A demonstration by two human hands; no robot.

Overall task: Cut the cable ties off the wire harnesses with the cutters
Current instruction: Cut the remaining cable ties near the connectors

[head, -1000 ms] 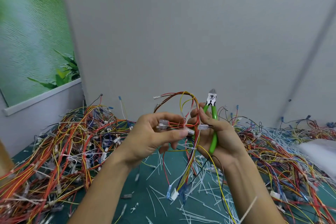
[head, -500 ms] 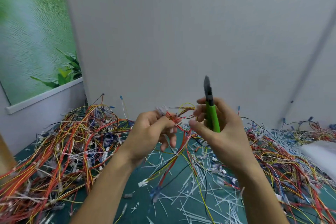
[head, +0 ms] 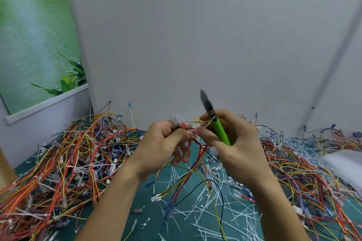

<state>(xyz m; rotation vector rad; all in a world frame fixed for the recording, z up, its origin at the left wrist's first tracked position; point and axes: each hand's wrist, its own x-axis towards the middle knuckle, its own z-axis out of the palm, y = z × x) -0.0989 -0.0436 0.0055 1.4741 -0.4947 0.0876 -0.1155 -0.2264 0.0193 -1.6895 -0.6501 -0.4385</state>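
My left hand [head: 162,143] grips a small wire harness [head: 195,164] of red, yellow and black wires at its top, where clear connectors stick out above the fingers. The rest of the harness hangs down to the green mat. My right hand [head: 233,143] holds green-handled cutters [head: 214,121] upright, the dark jaws pointing up and blurred. The right thumb and forefinger also pinch a thin white cable tie [head: 207,124] right beside the harness top. The two hands nearly touch.
A large heap of tied harnesses [head: 58,162] fills the left of the green mat [head: 148,209]. Another heap of wires [head: 305,172] lies on the right. Several cut white ties [head: 213,209] litter the mat below my hands. A grey wall stands close behind.
The harness loop dropped from above my hands and now hangs below them. My right hand turned the cutters edge-on and upright and rose slightly. Now its fingertips pinch a white tie.
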